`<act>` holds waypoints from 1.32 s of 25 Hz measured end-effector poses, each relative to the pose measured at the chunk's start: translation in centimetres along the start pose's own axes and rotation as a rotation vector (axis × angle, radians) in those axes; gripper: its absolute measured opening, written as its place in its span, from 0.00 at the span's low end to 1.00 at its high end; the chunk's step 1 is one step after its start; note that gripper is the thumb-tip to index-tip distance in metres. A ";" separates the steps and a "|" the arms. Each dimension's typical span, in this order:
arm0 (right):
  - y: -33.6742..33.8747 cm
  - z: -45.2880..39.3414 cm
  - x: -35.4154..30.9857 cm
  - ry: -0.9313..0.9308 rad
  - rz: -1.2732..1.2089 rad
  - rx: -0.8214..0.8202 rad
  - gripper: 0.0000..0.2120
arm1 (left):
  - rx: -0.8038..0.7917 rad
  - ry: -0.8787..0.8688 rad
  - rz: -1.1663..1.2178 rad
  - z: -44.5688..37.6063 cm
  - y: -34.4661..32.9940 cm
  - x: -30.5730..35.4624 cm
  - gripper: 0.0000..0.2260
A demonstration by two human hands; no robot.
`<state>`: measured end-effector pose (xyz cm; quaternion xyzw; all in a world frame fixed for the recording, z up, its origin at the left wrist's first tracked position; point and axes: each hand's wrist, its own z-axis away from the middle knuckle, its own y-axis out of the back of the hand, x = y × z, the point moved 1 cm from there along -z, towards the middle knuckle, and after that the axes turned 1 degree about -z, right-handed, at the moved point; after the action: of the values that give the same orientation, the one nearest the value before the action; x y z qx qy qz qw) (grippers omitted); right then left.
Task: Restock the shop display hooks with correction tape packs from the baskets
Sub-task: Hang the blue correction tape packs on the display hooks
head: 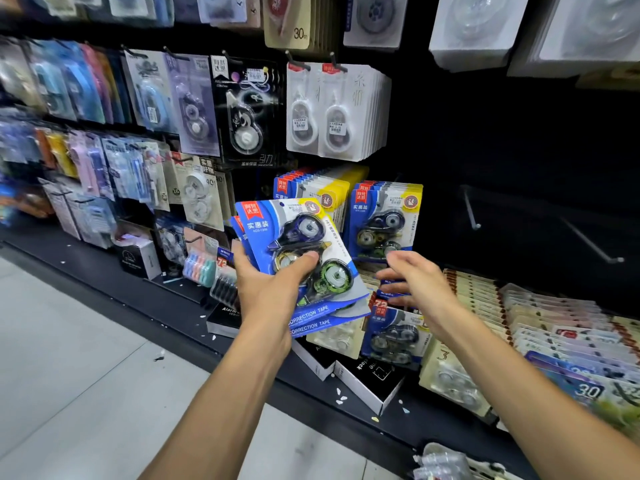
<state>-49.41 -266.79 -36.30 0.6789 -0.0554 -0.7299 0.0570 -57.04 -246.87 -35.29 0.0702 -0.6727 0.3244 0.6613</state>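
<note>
Blue correction tape packs [298, 258] held below the display.
The left hand [268, 289] gripped the fanned packs, thumb across the front; just right of them, the right hand [415, 282] hovered, fingers spread, empty.

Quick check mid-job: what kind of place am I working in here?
Most likely a stationery shop aisle: a dark display wall of hooks hung with carded correction tape packs, boxed stock on the bottom shelf, and the left hand holding more blue packs.

A fanned stack of blue correction tape packs [298, 258] is tilted, top toward 11 o'clock, held before matching packs [384, 220] hanging at 2 o'clock.
</note>
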 end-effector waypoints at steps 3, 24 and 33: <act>-1.7 2.6 -1.7 0.142 0.036 -0.233 0.23 | -0.047 0.021 0.002 0.3 -0.3 0.0 0.33; 2.4 4.3 -0.3 0.380 0.167 0.279 0.17 | 0.162 -0.029 0.110 -0.2 -0.2 -0.3 0.12; 2.6 3.4 -0.3 0.389 0.127 0.341 0.05 | 0.145 -0.021 0.131 -0.5 -0.4 -0.3 0.17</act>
<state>-52.75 -269.26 -35.31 0.8013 -0.2080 -0.5609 -0.0029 -56.40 -247.03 -35.43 0.0772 -0.6574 0.4142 0.6248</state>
